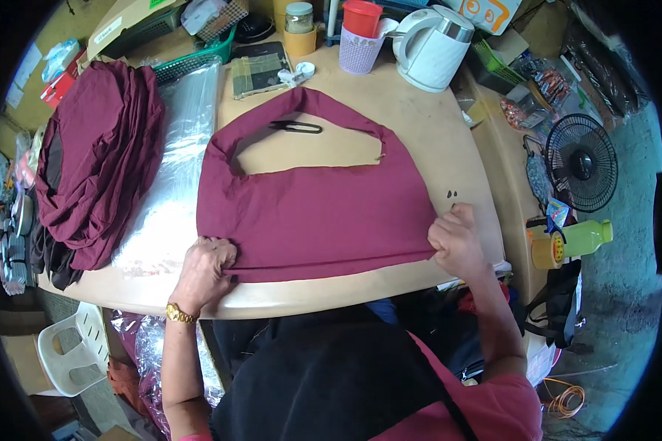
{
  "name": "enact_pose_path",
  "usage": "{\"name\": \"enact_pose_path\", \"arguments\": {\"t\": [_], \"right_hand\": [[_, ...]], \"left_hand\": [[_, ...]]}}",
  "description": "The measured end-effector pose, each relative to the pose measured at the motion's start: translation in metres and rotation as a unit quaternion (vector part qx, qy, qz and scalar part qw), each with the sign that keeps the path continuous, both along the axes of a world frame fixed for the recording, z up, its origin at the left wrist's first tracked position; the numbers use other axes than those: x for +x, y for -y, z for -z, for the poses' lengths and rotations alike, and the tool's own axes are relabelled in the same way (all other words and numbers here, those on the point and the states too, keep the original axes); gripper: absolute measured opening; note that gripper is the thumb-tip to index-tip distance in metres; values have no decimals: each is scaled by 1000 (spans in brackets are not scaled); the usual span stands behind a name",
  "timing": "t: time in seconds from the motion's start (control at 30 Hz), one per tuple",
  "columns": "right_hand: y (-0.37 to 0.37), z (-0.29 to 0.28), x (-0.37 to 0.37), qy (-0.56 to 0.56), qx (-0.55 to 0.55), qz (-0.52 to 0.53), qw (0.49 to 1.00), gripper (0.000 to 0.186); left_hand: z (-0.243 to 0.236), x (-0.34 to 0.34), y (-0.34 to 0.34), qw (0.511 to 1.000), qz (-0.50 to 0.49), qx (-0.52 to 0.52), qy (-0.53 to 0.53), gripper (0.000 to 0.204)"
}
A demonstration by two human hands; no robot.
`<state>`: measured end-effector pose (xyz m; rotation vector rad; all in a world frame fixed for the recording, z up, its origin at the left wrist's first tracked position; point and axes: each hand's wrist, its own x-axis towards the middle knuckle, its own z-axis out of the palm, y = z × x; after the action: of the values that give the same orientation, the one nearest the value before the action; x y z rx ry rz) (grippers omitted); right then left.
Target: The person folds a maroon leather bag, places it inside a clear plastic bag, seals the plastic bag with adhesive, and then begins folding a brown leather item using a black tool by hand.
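A maroon fabric bag (316,213) with a wide looped strap lies flat across the middle of the pale tabletop (426,117). My left hand (207,268), below a gold-coloured wristwatch, has its fingers closed on the bag's lower left corner. At the lower right corner, my right hand (456,239) pinches the cloth. Inside the strap's loop lies a small black tool (298,127), possibly thread snips.
A pile of maroon fabric (99,162) and clear plastic sheets (165,169) occupy the left. At the back stand a white kettle (426,55), stacked cups (360,48) and jars. A black fan (581,162) and green bottle (588,239) are at the right; a white chair (70,345) is lower left.
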<state>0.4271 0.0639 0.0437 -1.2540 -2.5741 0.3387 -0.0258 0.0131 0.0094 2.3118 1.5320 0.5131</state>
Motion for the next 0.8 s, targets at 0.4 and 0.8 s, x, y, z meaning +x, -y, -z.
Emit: {"name": "enact_pose_path", "arguments": {"t": [0.4, 0.8], "right_hand": [[-2, -54, -59, -173, -30, 187, 966, 47], [-1, 41, -122, 87, 46, 179, 979, 83]], "left_hand": [[-85, 54, 7, 996, -62, 50, -40, 64], [19, 64, -25, 976, -171, 15, -133, 74]]}}
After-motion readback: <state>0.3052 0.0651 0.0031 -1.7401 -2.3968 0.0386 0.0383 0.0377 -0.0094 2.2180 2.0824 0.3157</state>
